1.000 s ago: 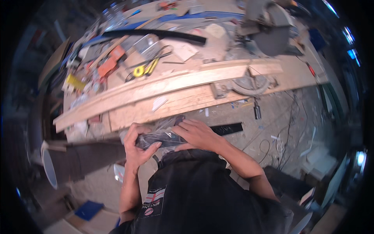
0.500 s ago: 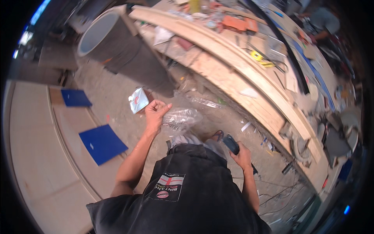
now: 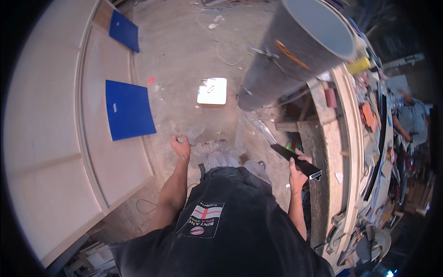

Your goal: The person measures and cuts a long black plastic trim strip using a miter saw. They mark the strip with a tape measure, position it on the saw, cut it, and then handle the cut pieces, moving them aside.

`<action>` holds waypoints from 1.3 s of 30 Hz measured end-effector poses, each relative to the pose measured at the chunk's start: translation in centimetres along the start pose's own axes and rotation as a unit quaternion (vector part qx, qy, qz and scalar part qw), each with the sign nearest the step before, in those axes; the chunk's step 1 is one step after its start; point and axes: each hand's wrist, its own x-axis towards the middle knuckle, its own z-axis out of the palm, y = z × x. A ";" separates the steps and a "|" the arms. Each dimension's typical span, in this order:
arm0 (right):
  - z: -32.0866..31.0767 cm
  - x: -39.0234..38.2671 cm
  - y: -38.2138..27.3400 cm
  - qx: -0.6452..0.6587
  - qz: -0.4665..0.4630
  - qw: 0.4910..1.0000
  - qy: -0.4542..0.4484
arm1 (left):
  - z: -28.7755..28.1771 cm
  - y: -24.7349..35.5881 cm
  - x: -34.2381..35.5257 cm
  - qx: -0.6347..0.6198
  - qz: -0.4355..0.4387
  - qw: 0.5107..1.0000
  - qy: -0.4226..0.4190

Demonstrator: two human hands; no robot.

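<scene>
My left hand (image 3: 181, 147) is closed in a pinch, at the edge of crumpled clear plastic wrap (image 3: 217, 148) that spreads in front of my waist. The exact grip on the wrap is blurred. To the right, my right hand (image 3: 297, 173) is wrapped round a black rectangular tube (image 3: 287, 153), held tilted with its hollow end toward the workbench. Ahead on the floor sits a small box with a shiny, pale top (image 3: 212, 91).
A large grey cylinder (image 3: 281, 60) leans beside the cluttered workbench (image 3: 333, 138) on the right. Curved wooden strips run along the bench. Pale wooden panels (image 3: 50, 115) with blue sheets (image 3: 130, 111) lie on the left. Another person (image 3: 413, 120) is at the far right.
My view has swung left, so the cylinder and bench sit farther right. The black tube has come up and turned, showing its length. My left hand still pinches beside the plastic wrap.
</scene>
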 end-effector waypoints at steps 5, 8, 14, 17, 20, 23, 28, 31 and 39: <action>11.2 7.0 -4.7 -0.054 -0.047 0.991 -0.113 | -4.9 -7.2 1.7 0.129 -0.120 0.980 -0.091; 16.8 10.2 -6.8 -0.024 -0.084 0.982 -0.169 | -9.5 -10.4 0.6 0.044 -0.393 0.834 -0.385; 27.1 15.2 -9.2 -0.067 -0.126 0.957 -0.253 | -16.5 -7.1 3.1 0.077 -0.403 0.774 -0.481; 32.9 17.4 -9.5 -0.034 -0.109 0.956 -0.269 | -18.5 -1.4 12.3 -0.043 -0.399 0.820 -0.407; 39.4 19.9 -10.0 0.016 -0.087 0.964 -0.253 | -19.6 6.1 22.7 -0.193 -0.298 0.845 -0.400; 45.9 23.6 -11.6 -0.002 -0.098 0.970 -0.224 | -18.9 14.5 32.3 -0.319 -0.207 0.827 -0.413; 53.6 30.3 -17.2 -0.002 -0.067 0.979 -0.190 | -16.9 26.3 45.5 -0.345 -0.149 0.808 -0.453; 56.1 34.9 -20.9 0.021 0.027 0.967 -0.254 | -15.2 31.8 51.8 -0.342 -0.130 0.786 -0.498; 61.0 43.2 -28.4 0.145 -0.060 0.912 -0.379 | -4.3 42.9 64.0 -0.428 0.025 0.677 -0.598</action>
